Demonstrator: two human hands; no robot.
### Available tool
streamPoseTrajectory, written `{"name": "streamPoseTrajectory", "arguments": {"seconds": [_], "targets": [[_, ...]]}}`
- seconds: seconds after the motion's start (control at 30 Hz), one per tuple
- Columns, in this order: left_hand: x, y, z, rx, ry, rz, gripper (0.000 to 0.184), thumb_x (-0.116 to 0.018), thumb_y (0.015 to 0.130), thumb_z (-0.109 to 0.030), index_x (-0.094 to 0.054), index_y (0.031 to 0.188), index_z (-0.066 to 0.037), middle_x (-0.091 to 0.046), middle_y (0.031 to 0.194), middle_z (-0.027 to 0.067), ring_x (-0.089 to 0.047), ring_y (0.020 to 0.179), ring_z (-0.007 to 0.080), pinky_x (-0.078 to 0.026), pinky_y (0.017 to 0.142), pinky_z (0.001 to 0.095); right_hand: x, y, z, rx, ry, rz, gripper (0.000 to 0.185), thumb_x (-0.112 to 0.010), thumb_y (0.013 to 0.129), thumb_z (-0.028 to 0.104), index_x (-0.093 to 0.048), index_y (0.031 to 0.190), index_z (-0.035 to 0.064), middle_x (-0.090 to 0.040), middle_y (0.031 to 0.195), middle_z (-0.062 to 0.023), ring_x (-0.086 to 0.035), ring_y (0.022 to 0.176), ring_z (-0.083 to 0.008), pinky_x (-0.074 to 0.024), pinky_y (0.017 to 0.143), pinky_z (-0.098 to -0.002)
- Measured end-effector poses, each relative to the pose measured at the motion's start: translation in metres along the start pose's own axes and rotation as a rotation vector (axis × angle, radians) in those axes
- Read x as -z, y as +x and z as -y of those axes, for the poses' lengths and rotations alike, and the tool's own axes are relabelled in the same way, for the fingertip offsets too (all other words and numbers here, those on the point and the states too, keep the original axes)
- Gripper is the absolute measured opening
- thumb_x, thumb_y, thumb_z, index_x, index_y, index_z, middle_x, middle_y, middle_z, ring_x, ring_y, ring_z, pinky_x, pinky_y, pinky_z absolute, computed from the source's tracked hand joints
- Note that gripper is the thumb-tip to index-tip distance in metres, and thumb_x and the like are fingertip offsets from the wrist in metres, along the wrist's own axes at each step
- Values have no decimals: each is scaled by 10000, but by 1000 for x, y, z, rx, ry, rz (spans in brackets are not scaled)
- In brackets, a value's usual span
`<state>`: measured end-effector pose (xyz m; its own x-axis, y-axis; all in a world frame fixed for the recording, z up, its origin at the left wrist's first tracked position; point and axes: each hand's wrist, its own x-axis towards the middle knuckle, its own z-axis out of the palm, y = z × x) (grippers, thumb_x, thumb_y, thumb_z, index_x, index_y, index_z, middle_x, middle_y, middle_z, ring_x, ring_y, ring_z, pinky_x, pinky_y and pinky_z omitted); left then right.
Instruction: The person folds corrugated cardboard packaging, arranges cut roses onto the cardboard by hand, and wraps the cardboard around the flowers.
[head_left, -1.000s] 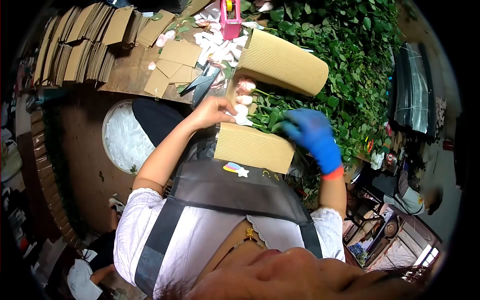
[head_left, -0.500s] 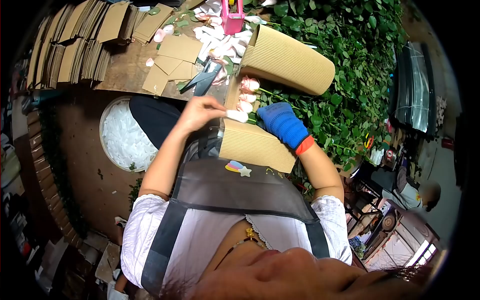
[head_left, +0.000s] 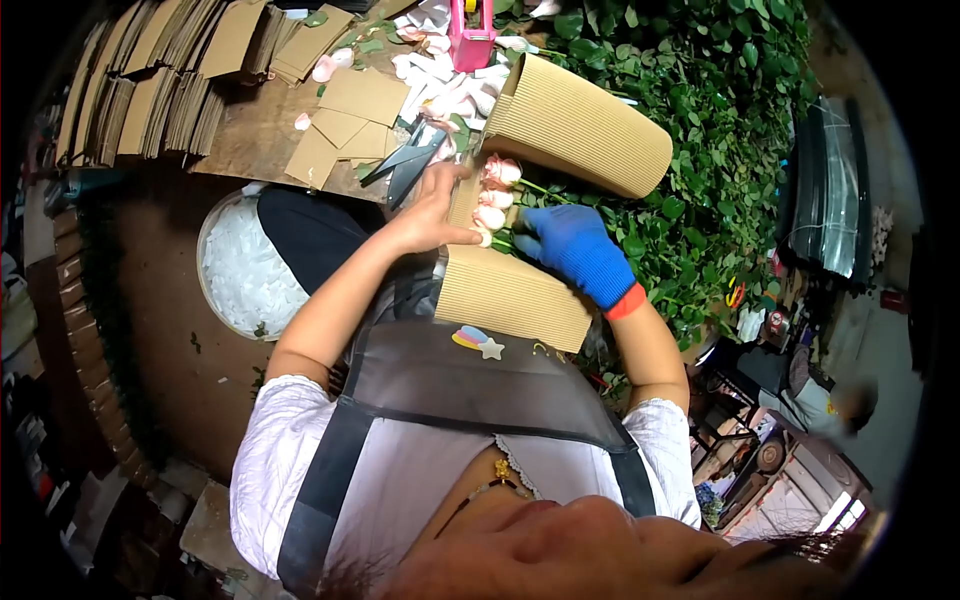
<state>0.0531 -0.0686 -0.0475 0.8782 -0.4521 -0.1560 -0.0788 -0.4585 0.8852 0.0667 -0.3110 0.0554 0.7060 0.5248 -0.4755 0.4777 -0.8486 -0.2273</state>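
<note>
Pale pink roses (head_left: 492,198) lie in a row on corrugated cardboard, heads to the left and leafy stems to the right. My bare left hand (head_left: 432,212) is beside them, fingers spread, thumb by the lowest bloom. Over the stems is my right hand (head_left: 575,250) in a blue glove, its thumb and fingers slightly apart near the lowest roses. One corrugated flap (head_left: 515,300) lies nearest my body; another, curved flap (head_left: 585,125) rises beyond the roses. Scissors (head_left: 408,165) rest just past my left hand.
A pink tape dispenser (head_left: 472,38) stands by white sleeves and petals (head_left: 445,85). Cardboard pieces (head_left: 355,115) and stacks (head_left: 160,60) occupy the left of the table. Leafy stems (head_left: 690,170) are heaped right. A tub of white pieces (head_left: 245,265) is below left. A person (head_left: 815,400) is far right.
My left hand has gone from pinching at the lowest bloom to spread fingers. The white piece over that bloom no longer shows. My right hand moved left to the stems near the blooms.
</note>
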Motion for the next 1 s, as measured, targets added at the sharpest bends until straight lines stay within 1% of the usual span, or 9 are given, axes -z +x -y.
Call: {"name": "streamPoseTrajectory", "arguments": {"seconds": [0.03,0.13,0.37,0.47,0.67,0.7,0.77,0.87,1.0], "targets": [[-2,4,3,-24,-1,9,1019,-895,678,-369,-310,1425,2,-332,1396,265,-321,1370,426,-300,1156,440,4,-2,-1,-22,102,-76,285,-625,884,383,-700,966,120,-731,850,-131,-713,821,-308,-541,712,-444],[-3,4,4,-49,27,49,1016,-902,671,-388,-331,1431,-28,-322,1408,253,-321,1370,423,-299,1155,435,-20,12,-9,44,-55,4,262,-634,880,400,-663,936,146,-714,808,-121,-706,791,-306,-528,683,-450],[-2,9,5,-6,83,125,1087,-885,685,-414,-272,1500,-37,-179,1505,333,-173,1441,494,-219,1195,504,-41,27,-10,202,-138,-167,179,-607,892,319,-605,925,143,-688,740,-94,-687,689,-312,-511,614,-461],[-3,10,7,-1,86,137,1092,-882,685,-432,-270,1513,-69,-175,1506,334,-180,1438,494,-221,1193,508,-37,27,-3,166,-111,-148,145,-615,874,285,-592,899,144,-686,734,-94,-688,692,-314,-506,608,-462],[-7,20,13,130,-25,70,874,-854,717,-471,-474,1408,-95,-277,1484,302,-245,1418,468,-251,1176,489,-39,31,-3,188,-259,-94,139,-616,867,255,-590,947,144,-689,751,-104,-690,698,-317,-514,620,-460],[-11,21,12,92,-42,-17,760,-836,735,-472,-557,1333,-97,-338,1461,281,-292,1395,451,-273,1161,471,-38,28,-5,190,-221,-99,152,-614,875,265,-586,959,142,-687,752,-109,-690,700,-318,-517,623,-463],[-19,17,9,86,10,-82,738,-831,739,-454,-562,1333,-108,-351,1458,274,-312,1382,445,-283,1153,465,-35,19,-11,202,-147,-100,178,-612,890,286,-578,982,138,-685,755,-118,-690,705,-321,-521,629,-468],[-27,12,13,44,14,-174,708,-821,739,-432,-576,1325,-121,-370,1450,274,-332,1367,450,-294,1145,471,2,8,5,-10,-48,-181,222,-600,921,334,-579,997,127,-688,767,-127,-690,715,-332,-524,633,-477],[-29,9,11,32,6,-193,699,-820,738,-426,-591,1322,-116,-366,1463,265,-322,1376,451,-294,1149,475,-33,37,-14,-24,-98,-164,278,-585,940,395,-601,1012,128,-708,824,-126,-692,744,-345,-533,653,-478]]}}
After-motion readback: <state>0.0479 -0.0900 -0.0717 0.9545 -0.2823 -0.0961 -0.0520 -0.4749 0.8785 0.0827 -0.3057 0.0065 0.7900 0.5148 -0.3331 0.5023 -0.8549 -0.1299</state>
